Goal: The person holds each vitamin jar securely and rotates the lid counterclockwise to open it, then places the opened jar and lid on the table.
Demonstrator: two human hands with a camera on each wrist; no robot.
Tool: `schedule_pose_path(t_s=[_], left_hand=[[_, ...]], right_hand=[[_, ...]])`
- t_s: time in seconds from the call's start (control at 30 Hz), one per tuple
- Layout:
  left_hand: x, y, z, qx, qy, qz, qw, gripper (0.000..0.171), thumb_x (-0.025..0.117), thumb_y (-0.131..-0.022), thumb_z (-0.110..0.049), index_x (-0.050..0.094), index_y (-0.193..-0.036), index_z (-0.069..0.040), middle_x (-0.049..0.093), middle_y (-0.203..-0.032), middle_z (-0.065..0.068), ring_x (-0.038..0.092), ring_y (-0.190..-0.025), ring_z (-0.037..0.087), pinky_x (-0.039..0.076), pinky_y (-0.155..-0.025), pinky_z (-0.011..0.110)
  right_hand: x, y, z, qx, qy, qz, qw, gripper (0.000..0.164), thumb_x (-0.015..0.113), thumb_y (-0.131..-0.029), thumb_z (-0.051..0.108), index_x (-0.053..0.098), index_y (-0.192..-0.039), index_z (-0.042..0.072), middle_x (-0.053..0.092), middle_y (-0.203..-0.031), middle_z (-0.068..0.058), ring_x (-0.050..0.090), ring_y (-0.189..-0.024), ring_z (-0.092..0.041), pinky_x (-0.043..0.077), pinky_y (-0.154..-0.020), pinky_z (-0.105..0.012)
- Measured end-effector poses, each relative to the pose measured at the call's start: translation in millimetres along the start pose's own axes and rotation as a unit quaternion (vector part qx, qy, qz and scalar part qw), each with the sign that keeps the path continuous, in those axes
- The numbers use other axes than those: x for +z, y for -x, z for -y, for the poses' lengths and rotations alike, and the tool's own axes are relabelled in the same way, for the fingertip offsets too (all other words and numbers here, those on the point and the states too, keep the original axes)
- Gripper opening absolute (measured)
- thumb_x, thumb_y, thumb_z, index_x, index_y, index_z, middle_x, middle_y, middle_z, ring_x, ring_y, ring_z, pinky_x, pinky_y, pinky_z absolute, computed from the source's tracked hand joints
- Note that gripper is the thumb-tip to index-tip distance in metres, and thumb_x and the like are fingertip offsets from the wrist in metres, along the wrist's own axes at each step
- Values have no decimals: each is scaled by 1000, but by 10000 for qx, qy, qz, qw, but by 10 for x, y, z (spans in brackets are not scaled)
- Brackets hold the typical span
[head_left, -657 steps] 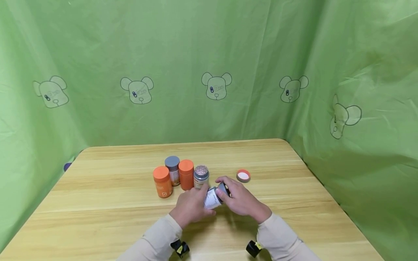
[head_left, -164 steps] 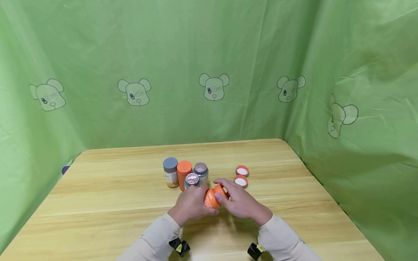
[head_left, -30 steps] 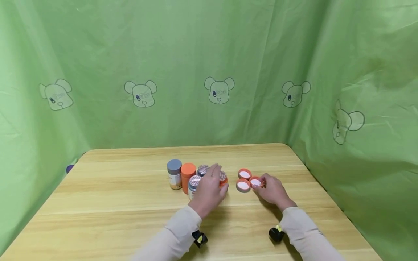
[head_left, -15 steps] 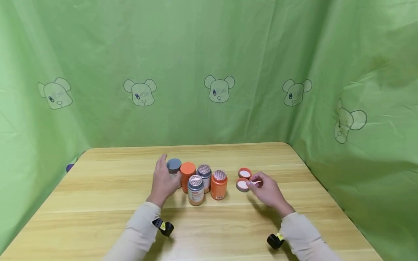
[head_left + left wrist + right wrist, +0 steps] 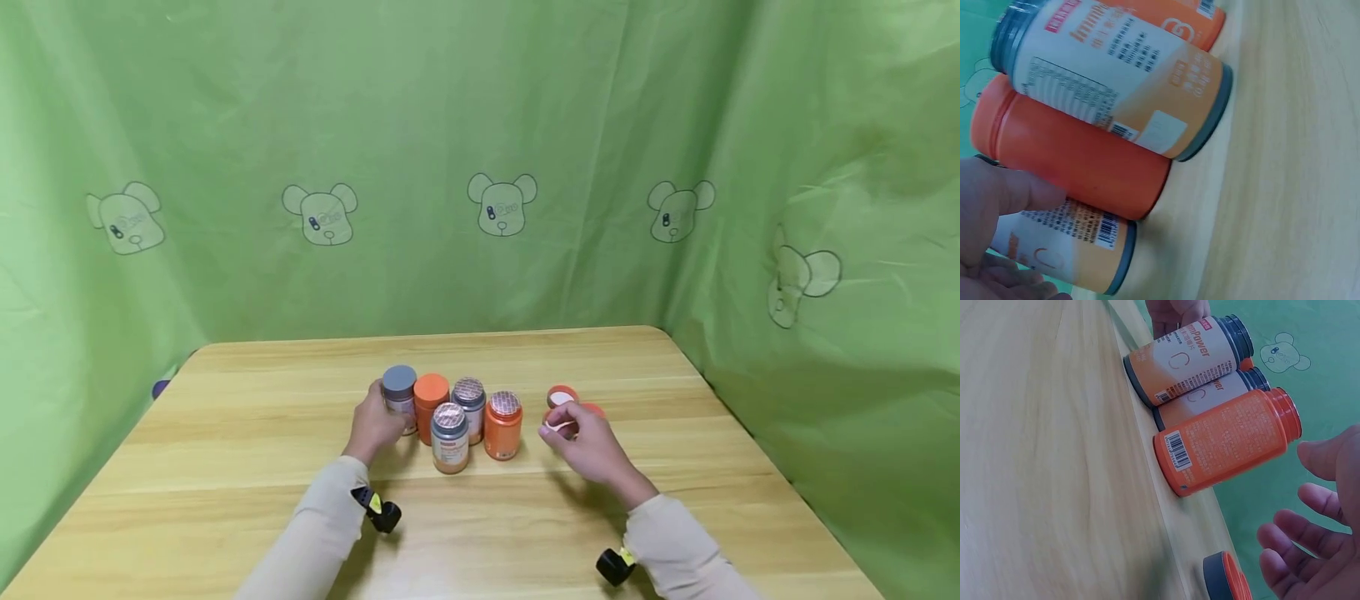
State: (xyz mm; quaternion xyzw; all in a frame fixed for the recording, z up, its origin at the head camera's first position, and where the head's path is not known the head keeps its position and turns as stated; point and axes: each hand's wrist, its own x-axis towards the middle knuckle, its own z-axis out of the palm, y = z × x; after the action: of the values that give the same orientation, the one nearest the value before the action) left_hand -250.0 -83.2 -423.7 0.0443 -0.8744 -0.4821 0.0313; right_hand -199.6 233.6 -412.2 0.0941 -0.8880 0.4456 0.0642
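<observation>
My left hand (image 5: 373, 427) grips a supplement bottle with a grey lid (image 5: 399, 380) at the left end of a bottle group. In the left wrist view the thumb (image 5: 1029, 189) crosses this bottle's label (image 5: 1079, 240). Against it stands an orange bottle with its orange lid on (image 5: 432, 408). Two grey-necked bottles (image 5: 450, 446) (image 5: 468, 408) and an orange bottle (image 5: 503, 429) have bare foil seals on top. My right hand (image 5: 592, 450), fingers loosely bent and holding nothing, hovers by the removed lids (image 5: 562, 394), partly hiding them. In the right wrist view one lid (image 5: 1225, 578) lies below the fingers.
A wooden table (image 5: 225, 467) carries everything. Green curtains (image 5: 405, 275) printed with bear heads hang behind it and at both sides. A camera is strapped to each wrist (image 5: 384, 515).
My left hand has left the orange foil-topped bottle and moved left to the grey-lidded one. My right hand has released a lid beside the others and shifted slightly left.
</observation>
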Motion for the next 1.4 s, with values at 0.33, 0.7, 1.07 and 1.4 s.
schedule_pose_path(t_s=[0.33,0.7,1.07,1.4], left_hand=[[-15,17,84,309,19,-405,9987,66,81,-77,-11,45,-129,8,57,-122,29,56,-114,43,42,-98,52],[-121,192,24,680,76,-878,9938,64,84,-72,-17,49,-121,6,59,-114,24,57,-106,38,45,-93,50],[-205,456,-269,1882,47,-770,9791,61,88,-60,-18,54,-108,-1,60,-99,11,58,-90,27,52,-79,43],[-95,799,-508,2909,-53,197,9565,53,89,-61,-19,59,-103,-6,60,-92,1,56,-81,15,51,-69,30]], right_hand=[[25,-28,36,29,99,46,9999,15,71,-89,16,62,-98,7,63,-92,-4,60,-82,-16,49,-75,-34],[20,21,71,-67,138,-24,9999,15,71,-88,14,62,-97,6,63,-92,-3,61,-83,-16,50,-76,-33],[-1,64,236,-393,-14,-126,9991,14,70,-89,13,61,-97,6,62,-88,-3,60,-81,-17,51,-73,-30],[106,148,314,-968,-415,24,9944,10,64,-94,13,61,-99,5,61,-88,-1,58,-77,-14,49,-67,-28]])
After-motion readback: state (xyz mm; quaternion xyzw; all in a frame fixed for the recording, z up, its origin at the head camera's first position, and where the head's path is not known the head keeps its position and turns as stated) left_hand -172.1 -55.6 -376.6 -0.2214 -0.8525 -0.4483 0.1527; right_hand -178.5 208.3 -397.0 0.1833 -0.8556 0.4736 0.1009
